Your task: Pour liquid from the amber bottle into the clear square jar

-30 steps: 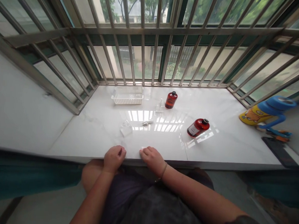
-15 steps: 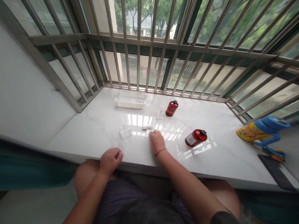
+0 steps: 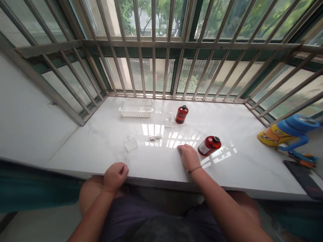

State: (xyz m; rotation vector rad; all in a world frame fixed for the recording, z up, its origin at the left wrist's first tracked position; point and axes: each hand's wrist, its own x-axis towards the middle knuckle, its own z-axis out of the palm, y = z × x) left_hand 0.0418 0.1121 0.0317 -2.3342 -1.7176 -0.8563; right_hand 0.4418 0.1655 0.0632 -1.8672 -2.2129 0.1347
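My right hand point(image 3: 188, 157) lies on the white marble sill point(image 3: 243, 165), fingers curled down, just left of a red bottle point(image 3: 209, 145) that lies on its side; hand and bottle look close but apart. My left hand point(image 3: 115, 176) rests at the sill's front edge in a loose fist, and I cannot see anything in it. A small white piece point(image 3: 155, 137) lies further out on the sill. A clear glass piece point(image 3: 130, 143) sits to its left. A second red bottle point(image 3: 181, 114) stands upright near the back, beside a clear glass bottle point(image 3: 169, 119).
A white slotted basket point(image 3: 135, 109) stands at the back left by the window bars point(image 3: 165, 45). At the far right are a blue and yellow toy point(image 3: 288, 129) and a dark flat slab point(image 3: 304, 179). A plain wall rises on the left.
My right hand left the sill's front edge, reached out toward the small white piece, then slid right to beside the lying red bottle. My left hand stayed at the edge.
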